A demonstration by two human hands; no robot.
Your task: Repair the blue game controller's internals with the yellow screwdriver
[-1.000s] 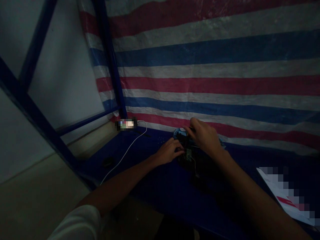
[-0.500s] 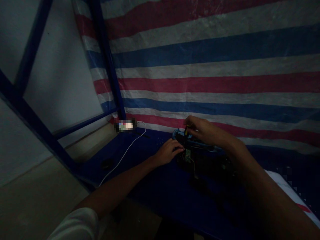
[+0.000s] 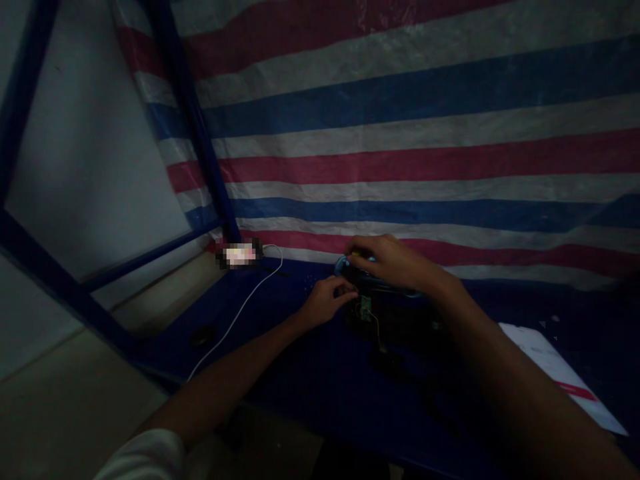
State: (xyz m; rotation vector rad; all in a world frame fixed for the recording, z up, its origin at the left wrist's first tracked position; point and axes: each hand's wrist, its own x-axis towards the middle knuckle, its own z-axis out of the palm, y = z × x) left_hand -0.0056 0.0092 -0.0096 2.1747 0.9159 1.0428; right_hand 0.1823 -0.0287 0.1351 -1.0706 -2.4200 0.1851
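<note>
Right hand [image 3: 383, 259] has tipped over the blue shell [image 3: 341, 268], and the piece it holds shows less than half a second ago.
Uncovered, the green circuit board [image 3: 367, 308] sits over the desk [image 3: 310, 377] with a pale wire [image 3: 377, 327] attached; work looks partway, what remains cannot be told. It lies just right of the left hand [image 3: 324, 300], whose bent fingers may or may not grip anything; the right hand's fingers curl around a small yellow piece [image 3: 356, 253] beyond it. White cable [image 3: 250, 298] lies farther left.

Striped sheet [image 3: 380, 160]: hangs in front of you
White cable [image 3: 245, 304]: curves on your left
Paper [image 3: 540, 352]: lies red-banded to your right
</note>
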